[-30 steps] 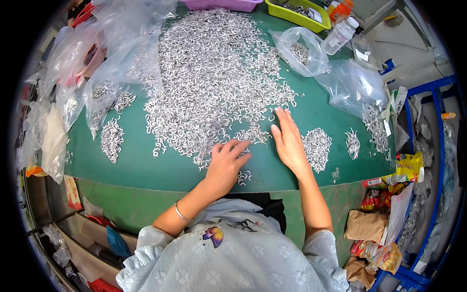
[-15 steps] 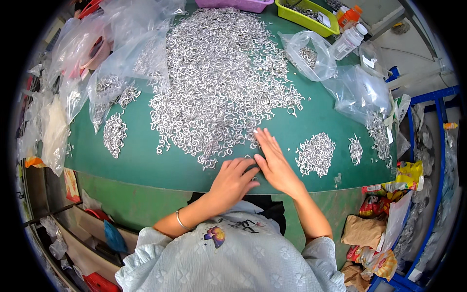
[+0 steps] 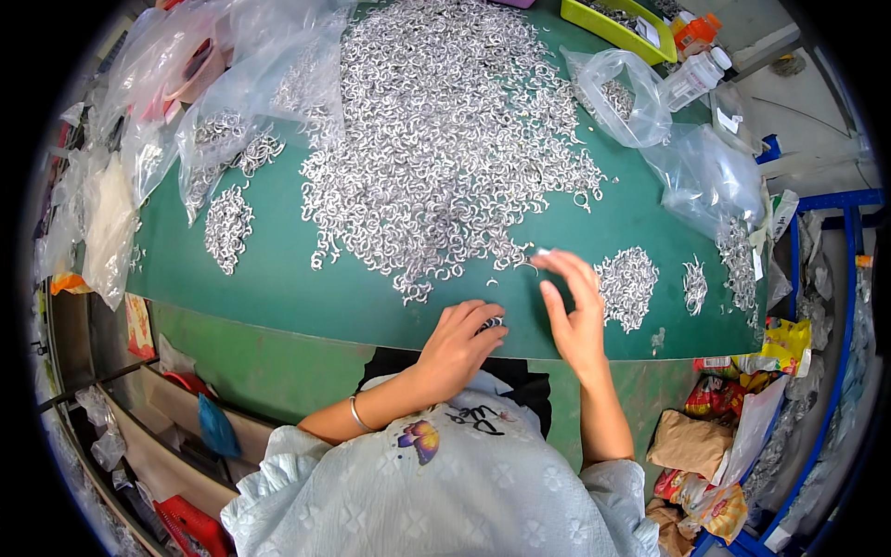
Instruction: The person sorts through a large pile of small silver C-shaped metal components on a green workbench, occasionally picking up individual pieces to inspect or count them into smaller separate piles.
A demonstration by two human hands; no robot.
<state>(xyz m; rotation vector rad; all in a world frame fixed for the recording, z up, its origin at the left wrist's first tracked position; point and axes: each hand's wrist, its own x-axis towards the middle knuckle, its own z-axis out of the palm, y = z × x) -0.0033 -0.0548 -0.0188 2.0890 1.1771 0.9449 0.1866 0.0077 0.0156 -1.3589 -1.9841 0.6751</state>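
Note:
A broad heap of small silver, C-shaped metal pieces (image 3: 436,139) covers the middle of the green table (image 3: 316,311). Near the table's front edge, my left hand (image 3: 457,343) is curled, palm down, over a few silver rings (image 3: 492,323) that show between its fingers. To its right, my right hand (image 3: 577,311) is raised with the thumb apart from the bent fingers. Its fingertips are at the heap's lower right edge, by a loose piece. A small pile of the same pieces (image 3: 627,288) lies just right of that hand.
Another small pile (image 3: 228,227) sits at the left, a narrow one (image 3: 694,286) at the right. Clear plastic bags (image 3: 617,102) flank the heap on both sides. A yellow-green basket (image 3: 622,32) and a white bottle (image 3: 696,79) stand at the far right.
My hands have drawn apart: the right has moved right and its thumb has spread from the fingers. The left has curled, with rings now showing in it. The view has shifted slightly.

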